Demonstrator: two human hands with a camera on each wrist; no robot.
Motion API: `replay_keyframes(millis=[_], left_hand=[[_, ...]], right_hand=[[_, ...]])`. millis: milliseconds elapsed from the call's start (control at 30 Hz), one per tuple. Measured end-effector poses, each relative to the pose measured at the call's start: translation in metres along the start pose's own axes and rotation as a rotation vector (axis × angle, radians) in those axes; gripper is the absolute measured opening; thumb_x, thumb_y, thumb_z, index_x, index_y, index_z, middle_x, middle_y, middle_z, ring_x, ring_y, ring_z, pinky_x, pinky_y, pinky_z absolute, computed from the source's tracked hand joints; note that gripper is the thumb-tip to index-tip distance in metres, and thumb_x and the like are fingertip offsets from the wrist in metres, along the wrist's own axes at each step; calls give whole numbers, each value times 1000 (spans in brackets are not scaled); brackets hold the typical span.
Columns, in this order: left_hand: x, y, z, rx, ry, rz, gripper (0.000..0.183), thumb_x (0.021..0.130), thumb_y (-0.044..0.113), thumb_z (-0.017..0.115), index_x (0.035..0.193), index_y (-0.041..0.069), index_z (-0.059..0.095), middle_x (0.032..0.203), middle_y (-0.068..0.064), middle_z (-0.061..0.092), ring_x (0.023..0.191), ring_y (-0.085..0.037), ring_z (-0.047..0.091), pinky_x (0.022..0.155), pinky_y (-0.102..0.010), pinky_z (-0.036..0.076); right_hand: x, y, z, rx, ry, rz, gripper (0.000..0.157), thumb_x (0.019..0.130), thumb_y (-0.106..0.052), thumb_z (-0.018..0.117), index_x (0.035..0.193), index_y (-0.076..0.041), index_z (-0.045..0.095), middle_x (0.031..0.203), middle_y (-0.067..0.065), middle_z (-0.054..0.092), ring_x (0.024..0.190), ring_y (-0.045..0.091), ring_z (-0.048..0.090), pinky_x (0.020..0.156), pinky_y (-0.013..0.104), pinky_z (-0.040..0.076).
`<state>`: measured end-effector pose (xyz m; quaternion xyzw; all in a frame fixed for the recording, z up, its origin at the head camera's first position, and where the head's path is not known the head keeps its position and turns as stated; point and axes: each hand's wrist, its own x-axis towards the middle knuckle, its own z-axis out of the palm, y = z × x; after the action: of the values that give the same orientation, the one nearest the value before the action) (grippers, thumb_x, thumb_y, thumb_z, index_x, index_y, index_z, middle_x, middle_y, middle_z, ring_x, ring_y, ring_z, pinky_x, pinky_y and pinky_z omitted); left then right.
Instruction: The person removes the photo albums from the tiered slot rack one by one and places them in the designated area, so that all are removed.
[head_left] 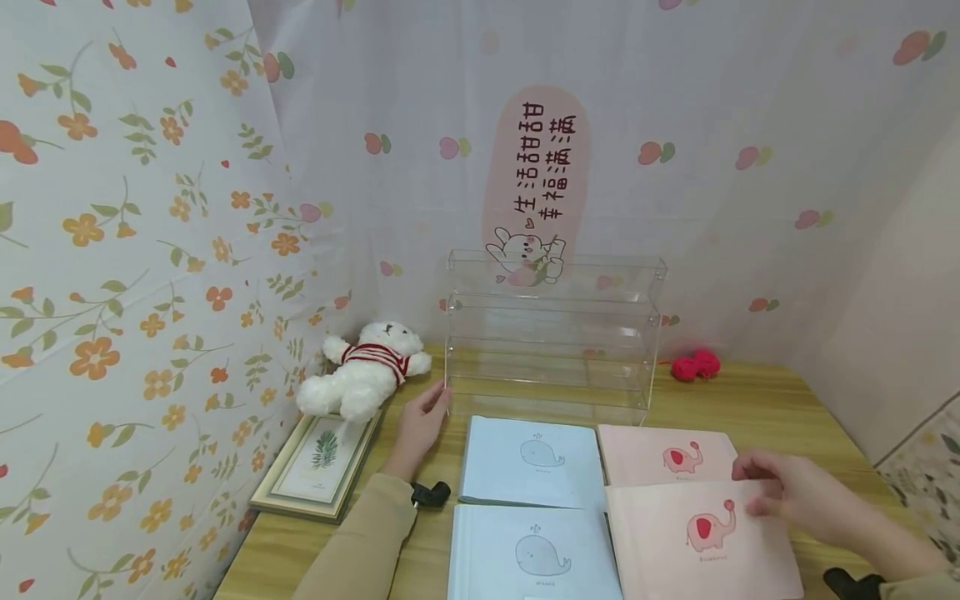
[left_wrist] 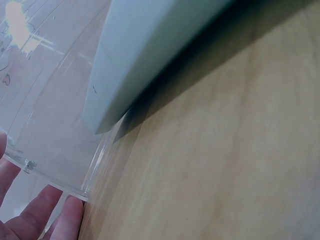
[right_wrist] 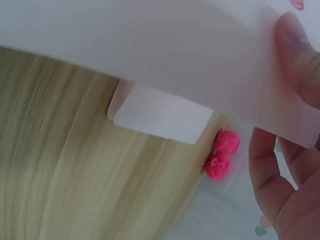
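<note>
My left hand (head_left: 422,421) touches the left side panel of a clear acrylic tiered rack (head_left: 551,387), fingers against its lower edge in the left wrist view. My right hand (head_left: 806,496) pinches the upper right corner of a pale pink album (head_left: 652,533) printed with a red elephant, thumb on the front and fingers behind. This album is raised and overlaps a second pink elephant album (head_left: 630,450) behind it. Left of them lie two light blue whale albums, one near the rack (head_left: 495,458) and one closer to me (head_left: 487,550).
A white teddy bear (head_left: 375,360) in a striped sweater lies at the back left, against a framed leaf picture (head_left: 307,467). Red yarn (head_left: 696,365) sits right of the rack. Printed cloth (head_left: 405,183) hangs behind and to the left of the wooden table (head_left: 757,400).
</note>
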<state>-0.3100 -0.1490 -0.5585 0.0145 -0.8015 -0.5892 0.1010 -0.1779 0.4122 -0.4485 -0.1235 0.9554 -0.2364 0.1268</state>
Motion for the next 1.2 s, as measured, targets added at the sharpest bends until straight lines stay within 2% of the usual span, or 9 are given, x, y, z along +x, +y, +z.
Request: replay_keyframes(millis=[267, 400, 567, 667, 800, 1000, 1200], left_hand=[[0, 2, 0, 6, 4, 14, 40, 110, 36, 71, 146, 18, 73, 138, -9, 79, 125, -29, 74, 105, -45, 58], [-1, 2, 0, 7, 1, 15, 42, 110, 37, 71, 147, 18, 73, 138, -9, 79, 126, -30, 74, 106, -47, 58], [-1, 1, 0, 3, -1, 11, 42, 110, 36, 70, 147, 18, 73, 138, -10, 79, 125, -31, 74, 105, -45, 59], [-1, 0, 0, 0, 4, 13, 41, 110, 37, 70, 147, 18, 73, 138, -10, 79, 124, -30, 75, 104, -45, 59], [-1, -1, 0, 1, 4, 16, 41, 110, 36, 70, 147, 18, 73, 138, -9, 79, 124, -30, 75, 103, -43, 58], [-4, -1, 0, -5, 8, 0, 40, 110, 35, 70, 147, 18, 73, 138, -9, 79, 125, -30, 74, 105, -45, 58], [0, -2, -1, -14, 0, 0, 42, 110, 36, 70, 148, 18, 72, 139, -11, 78, 126, -32, 73, 106, -48, 58]], right_hand=[[2, 8, 12, -78, 80, -21, 40, 84, -26, 95, 116, -16, 74, 116, -2, 78, 93, -10, 55, 79, 23, 56], [3, 14, 21, -79, 76, 30, 41, 83, -27, 95, 118, -16, 75, 115, -2, 78, 91, -2, 55, 77, 24, 54], [4, 21, 30, -89, 47, 86, 45, 83, -27, 95, 120, -15, 74, 118, -2, 78, 97, 8, 62, 81, 26, 57], [6, 23, 33, -78, 32, 88, 47, 83, -27, 95, 122, -13, 73, 121, 1, 79, 107, 20, 70, 88, 38, 64], [8, 22, 38, -50, 4, 100, 52, 84, -24, 94, 128, -8, 72, 127, 9, 79, 117, 35, 71, 96, 56, 62], [9, 18, 44, -31, -35, 129, 51, 83, -18, 94, 127, -8, 71, 126, 7, 77, 113, 31, 70, 99, 58, 61], [10, 16, 45, -75, -35, 122, 47, 84, -17, 94, 125, -9, 71, 124, 4, 77, 112, 29, 69, 96, 54, 62]])
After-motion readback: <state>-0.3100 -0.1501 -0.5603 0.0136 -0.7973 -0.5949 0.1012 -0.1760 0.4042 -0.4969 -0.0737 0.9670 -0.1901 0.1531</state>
